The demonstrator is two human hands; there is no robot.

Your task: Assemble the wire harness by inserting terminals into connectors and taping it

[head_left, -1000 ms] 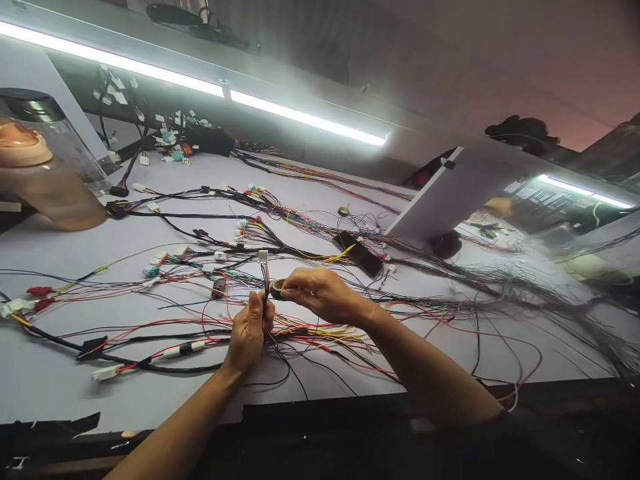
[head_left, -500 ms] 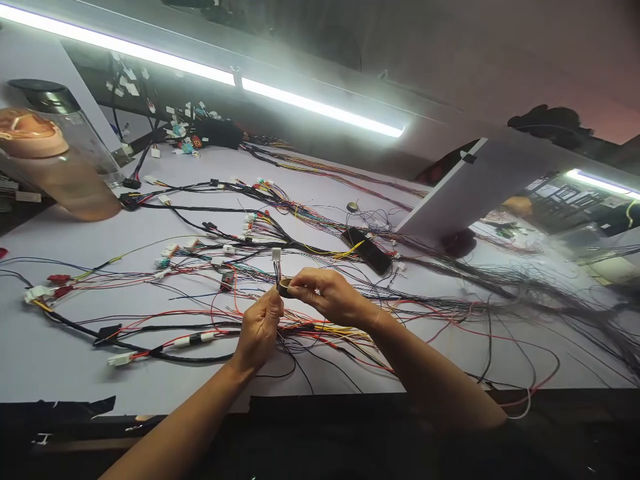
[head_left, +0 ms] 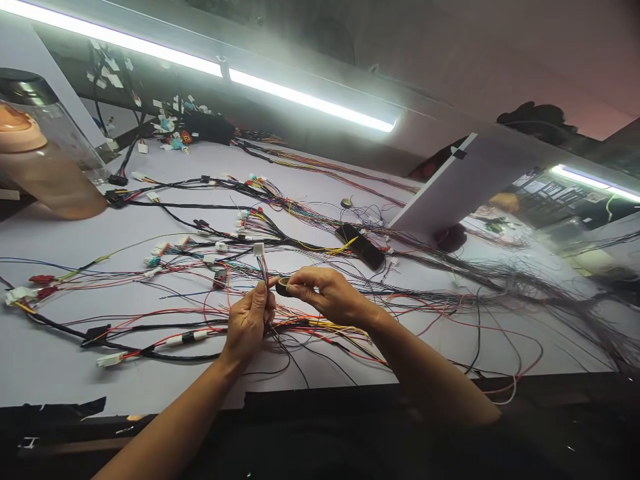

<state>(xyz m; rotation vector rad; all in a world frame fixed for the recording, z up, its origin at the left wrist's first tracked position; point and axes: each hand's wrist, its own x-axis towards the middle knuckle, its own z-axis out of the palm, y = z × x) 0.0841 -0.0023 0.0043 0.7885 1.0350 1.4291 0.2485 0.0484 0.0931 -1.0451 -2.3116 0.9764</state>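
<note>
My left hand is closed around a thin bundle of wires, thumb upward. A small white connector tops the bundle, standing above the thumb. Just to the right, my right hand pinches a small roll of black tape between thumb and fingers. The roll sits close beside the wires; whether a strip of tape joins them is too small to tell. Beneath both hands spread red, yellow and black wires of a harness on the white table.
A phone lies beyond my right hand among loose wires. Another tape roll is farther back. Two bottles, one peach-lidded bottle, stand at left. A white partition rises at right. Black harness branches with connectors cross the left side.
My left hand and the connector have shifted left, away from the tape roll, widening the gap. The whole view has also slid slightly left. Both hands keep their hold.
</note>
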